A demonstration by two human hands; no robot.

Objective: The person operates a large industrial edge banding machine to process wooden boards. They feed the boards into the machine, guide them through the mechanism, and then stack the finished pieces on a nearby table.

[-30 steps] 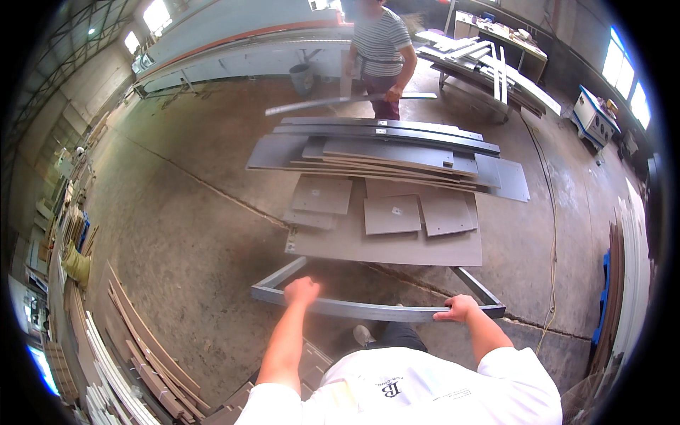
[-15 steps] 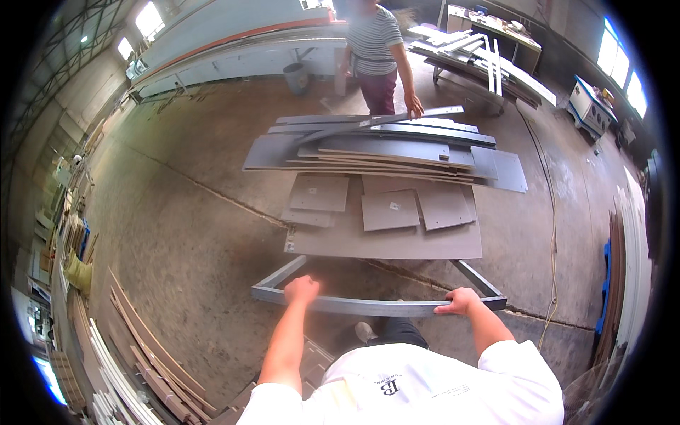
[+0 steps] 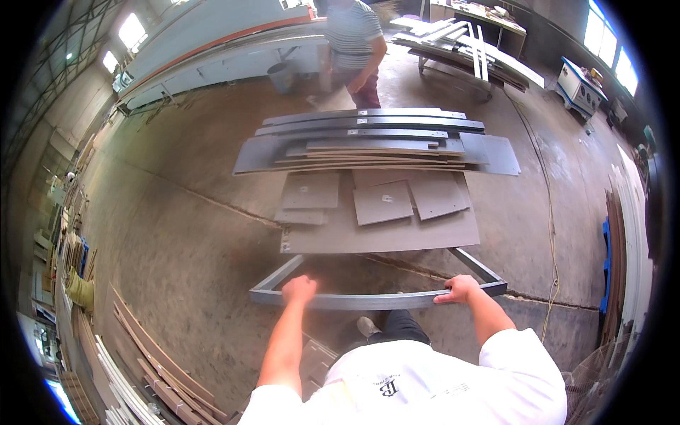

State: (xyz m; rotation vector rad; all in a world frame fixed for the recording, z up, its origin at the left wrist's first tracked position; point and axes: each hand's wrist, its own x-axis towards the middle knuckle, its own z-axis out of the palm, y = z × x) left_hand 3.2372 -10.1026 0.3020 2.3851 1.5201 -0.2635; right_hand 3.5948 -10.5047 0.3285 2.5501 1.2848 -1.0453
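Observation:
My left hand point(image 3: 299, 290) and my right hand point(image 3: 462, 288) are both closed round the near bar of a grey metal frame point(image 3: 375, 302). The left grips near the bar's left end, the right near its right end. Side bars run from its corners toward a large grey-brown board point(image 3: 333, 239), which hides their far ends. On that board lie several smaller panels point(image 3: 383, 203). Beyond them is a stack of long panels point(image 3: 489, 157) with dark metallic strips point(image 3: 304, 130) on top. A person point(image 3: 354, 46) in a striped shirt stands behind the stack, one hand lowered near it.
White strips and boards lie on a rack point(image 3: 453, 64) at the far right. A cable point(image 3: 549, 205) runs along the floor to the right. A blue-white machine point(image 3: 579, 88) stands beyond it. Long boards point(image 3: 152, 347) lie at lower left; a grey bucket point(image 3: 281, 78) stands at the back.
The other person's hand has let go of a slanted dark strip, which now lies lengthwise with the others on the stack. My hands keep their grip on the frame.

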